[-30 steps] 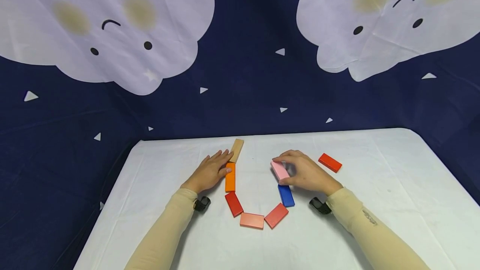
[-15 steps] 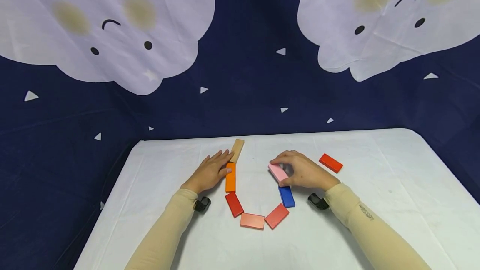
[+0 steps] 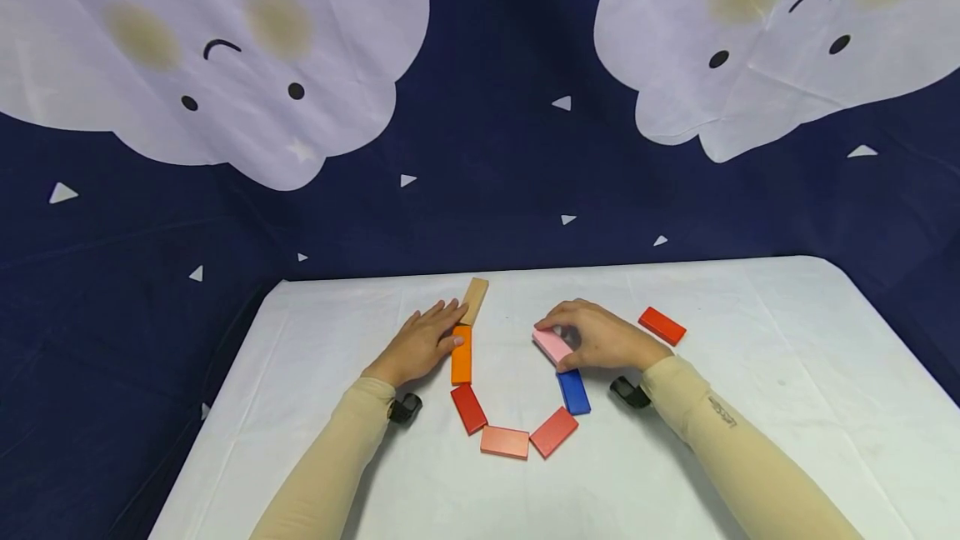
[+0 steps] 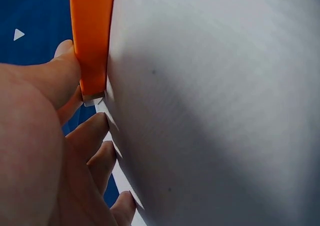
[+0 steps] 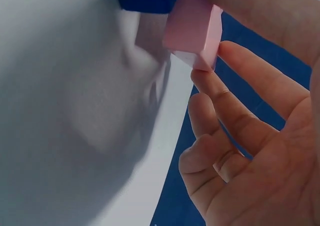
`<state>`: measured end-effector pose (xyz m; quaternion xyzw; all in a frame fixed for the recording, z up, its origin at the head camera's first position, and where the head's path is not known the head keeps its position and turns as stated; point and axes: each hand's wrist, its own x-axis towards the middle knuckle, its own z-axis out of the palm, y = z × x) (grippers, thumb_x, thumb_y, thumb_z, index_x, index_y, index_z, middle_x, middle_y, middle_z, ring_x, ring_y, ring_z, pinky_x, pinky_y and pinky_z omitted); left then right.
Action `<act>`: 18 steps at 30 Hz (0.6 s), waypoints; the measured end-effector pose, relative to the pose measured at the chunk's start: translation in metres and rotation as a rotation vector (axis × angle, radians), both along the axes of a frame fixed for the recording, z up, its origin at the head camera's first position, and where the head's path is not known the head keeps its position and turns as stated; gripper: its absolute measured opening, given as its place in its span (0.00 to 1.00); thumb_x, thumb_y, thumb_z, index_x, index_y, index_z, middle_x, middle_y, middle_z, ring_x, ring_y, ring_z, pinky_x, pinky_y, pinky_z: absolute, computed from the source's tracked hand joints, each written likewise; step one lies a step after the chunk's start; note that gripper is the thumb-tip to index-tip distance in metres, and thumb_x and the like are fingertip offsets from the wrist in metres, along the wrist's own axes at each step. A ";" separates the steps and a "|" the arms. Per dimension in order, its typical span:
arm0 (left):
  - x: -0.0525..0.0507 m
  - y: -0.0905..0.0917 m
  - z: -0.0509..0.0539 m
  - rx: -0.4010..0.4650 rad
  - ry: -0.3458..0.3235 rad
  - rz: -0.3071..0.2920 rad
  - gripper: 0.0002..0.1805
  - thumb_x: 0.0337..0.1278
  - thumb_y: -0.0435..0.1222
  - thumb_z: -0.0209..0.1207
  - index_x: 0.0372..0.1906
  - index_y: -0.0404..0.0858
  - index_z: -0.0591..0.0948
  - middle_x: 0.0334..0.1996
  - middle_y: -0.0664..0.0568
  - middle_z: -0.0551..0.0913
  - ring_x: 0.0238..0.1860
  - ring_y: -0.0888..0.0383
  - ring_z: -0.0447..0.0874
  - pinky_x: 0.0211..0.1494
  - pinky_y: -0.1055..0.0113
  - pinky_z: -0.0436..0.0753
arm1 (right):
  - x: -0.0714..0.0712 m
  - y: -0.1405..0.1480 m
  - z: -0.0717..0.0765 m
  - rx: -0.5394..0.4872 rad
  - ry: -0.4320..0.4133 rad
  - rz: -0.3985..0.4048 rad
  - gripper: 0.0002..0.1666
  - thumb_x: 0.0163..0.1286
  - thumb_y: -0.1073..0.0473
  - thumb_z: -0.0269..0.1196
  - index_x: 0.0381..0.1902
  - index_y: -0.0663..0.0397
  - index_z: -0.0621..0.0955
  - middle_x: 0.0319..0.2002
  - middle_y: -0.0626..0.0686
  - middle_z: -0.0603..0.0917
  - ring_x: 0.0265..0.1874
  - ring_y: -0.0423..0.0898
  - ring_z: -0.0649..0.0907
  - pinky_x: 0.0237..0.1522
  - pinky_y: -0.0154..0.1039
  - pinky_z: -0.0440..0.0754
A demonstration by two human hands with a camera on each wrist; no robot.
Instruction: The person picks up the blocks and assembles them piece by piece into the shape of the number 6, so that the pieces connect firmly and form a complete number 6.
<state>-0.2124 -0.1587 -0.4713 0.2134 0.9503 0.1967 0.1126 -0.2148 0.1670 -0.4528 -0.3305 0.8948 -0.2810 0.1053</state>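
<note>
My right hand (image 3: pixel 603 338) pinches a pink block (image 3: pixel 552 347) by its two ends, thumb at the near one. The pink block is tilted leftward at the far end of a flat blue block (image 3: pixel 573 392); the right wrist view shows fingertips at the end of the pink block (image 5: pixel 192 33). My left hand (image 3: pixel 422 344) lies with fingers extended, its thumb touching an orange block (image 3: pixel 461 361) and its fingertips beside a plain wooden block (image 3: pixel 474 300). In the left wrist view the thumb meets the side of the orange block (image 4: pixel 92 40).
Along a U-shaped row lie a dark red block (image 3: pixel 468 408), a salmon block (image 3: pixel 505 442) and a coral-red block (image 3: pixel 554 432). Apart at the right is another red block (image 3: pixel 662 326). A white cloth (image 3: pixel 750 407) covers the table; behind hangs a dark blue cloud-patterned cloth (image 3: pixel 487 190).
My right hand has turned the pink block, its far end swinging left and slightly toward me. The right forearm shifted a little left. My left hand has stayed in place.
</note>
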 end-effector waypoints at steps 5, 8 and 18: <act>0.000 0.000 0.001 0.010 0.003 -0.002 0.32 0.77 0.50 0.49 0.79 0.45 0.60 0.78 0.47 0.59 0.79 0.47 0.49 0.79 0.42 0.45 | -0.003 0.000 0.000 0.013 -0.003 0.019 0.35 0.52 0.55 0.79 0.61 0.50 0.83 0.56 0.49 0.83 0.56 0.50 0.78 0.63 0.52 0.74; 0.001 0.000 0.001 0.006 0.001 -0.004 0.32 0.78 0.50 0.48 0.80 0.46 0.59 0.78 0.48 0.58 0.79 0.48 0.49 0.79 0.43 0.45 | -0.005 0.000 -0.001 0.015 -0.002 0.032 0.36 0.52 0.55 0.79 0.60 0.50 0.83 0.56 0.49 0.83 0.56 0.50 0.78 0.62 0.51 0.75; 0.000 -0.001 -0.001 0.015 0.005 -0.007 0.32 0.78 0.49 0.48 0.80 0.46 0.59 0.78 0.48 0.59 0.79 0.47 0.49 0.78 0.42 0.46 | -0.009 0.003 -0.003 -0.013 -0.069 0.036 0.35 0.52 0.54 0.80 0.60 0.51 0.84 0.57 0.50 0.83 0.56 0.51 0.78 0.62 0.52 0.75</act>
